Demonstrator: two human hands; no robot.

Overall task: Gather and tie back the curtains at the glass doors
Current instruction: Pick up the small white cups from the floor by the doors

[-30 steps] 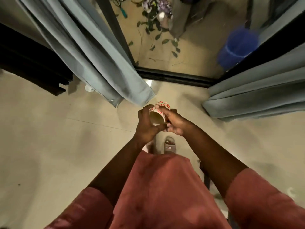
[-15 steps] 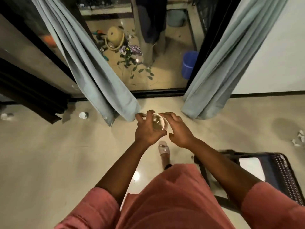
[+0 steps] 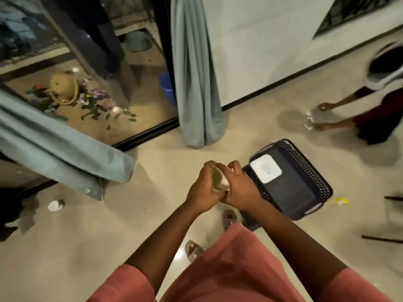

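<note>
Two grey-blue curtains hang at the glass doors. The left curtain [image 3: 65, 153] slants across the left side with its hem near the floor. The right curtain [image 3: 196, 83] hangs gathered against the dark door frame. In front of me both hands hold a small roll of ribbon or tape [image 3: 220, 180] with a pale inside. My left hand [image 3: 202, 188] grips it from the left. My right hand [image 3: 239, 188] curls round it from the right, fingertips pinching at its top edge. Neither hand touches a curtain.
A black perforated stool or crate [image 3: 294, 182] with a white device [image 3: 265, 168] on it stands right of my hands. Another person [image 3: 370, 114] crouches at the far right. A small white cup [image 3: 55, 204] lies on the floor at left. A blue bucket [image 3: 168, 88] sits beyond the glass.
My view has swung to the right: the black stool and the crouching person have come into sight. Both hands have stayed together on the roll, with the red-patterned outside now hidden.
</note>
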